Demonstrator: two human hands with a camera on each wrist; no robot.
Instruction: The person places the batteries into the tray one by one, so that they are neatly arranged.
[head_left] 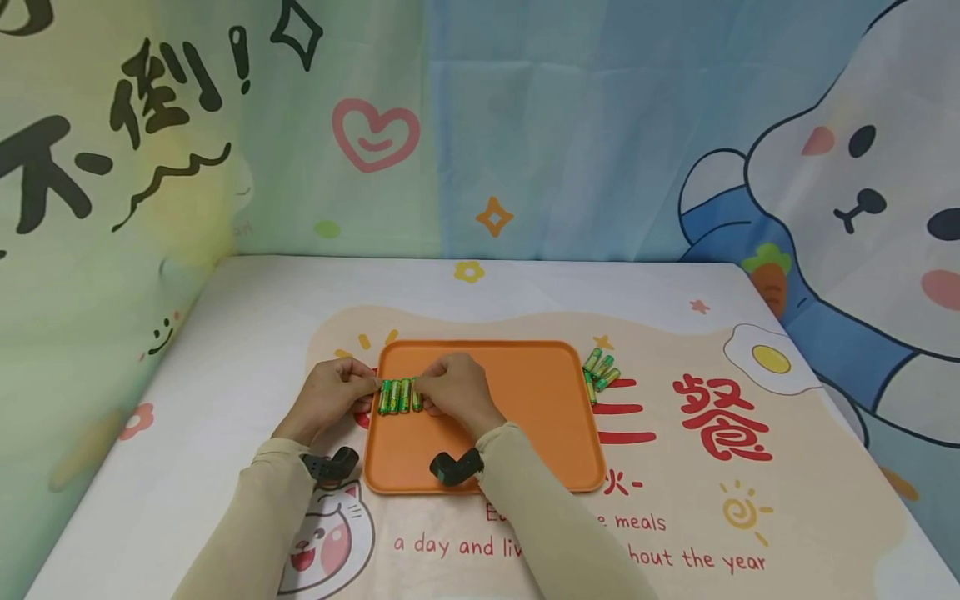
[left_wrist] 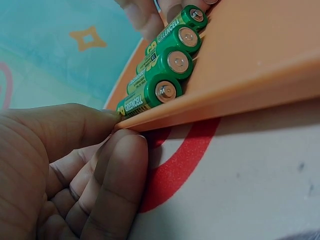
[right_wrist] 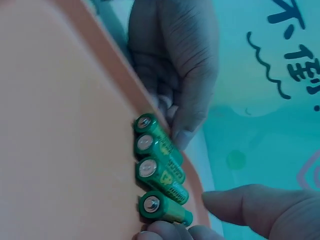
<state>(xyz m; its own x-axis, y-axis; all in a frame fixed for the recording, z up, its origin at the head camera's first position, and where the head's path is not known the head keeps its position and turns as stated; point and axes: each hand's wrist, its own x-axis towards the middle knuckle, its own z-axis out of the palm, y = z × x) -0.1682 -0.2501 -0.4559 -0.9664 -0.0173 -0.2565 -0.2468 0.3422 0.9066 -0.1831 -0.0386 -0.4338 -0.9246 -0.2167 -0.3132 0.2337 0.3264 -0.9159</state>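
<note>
Several green batteries lie side by side in a row along the left end of an orange tray. Their near ends show in the wrist views: knobs on the two outer ones, flat ends on those between. My left hand is at the tray's left rim, thumb tip on top beside the outermost battery and a finger against the outside. On the other side of the row, my right hand has its fingertips against the rightmost battery; its thumb is apart from that battery.
More green batteries are clustered at the tray's right edge, some of them overlapping the rim in the head view. A printed cloth covers the table, and a patterned curtain hangs behind it.
</note>
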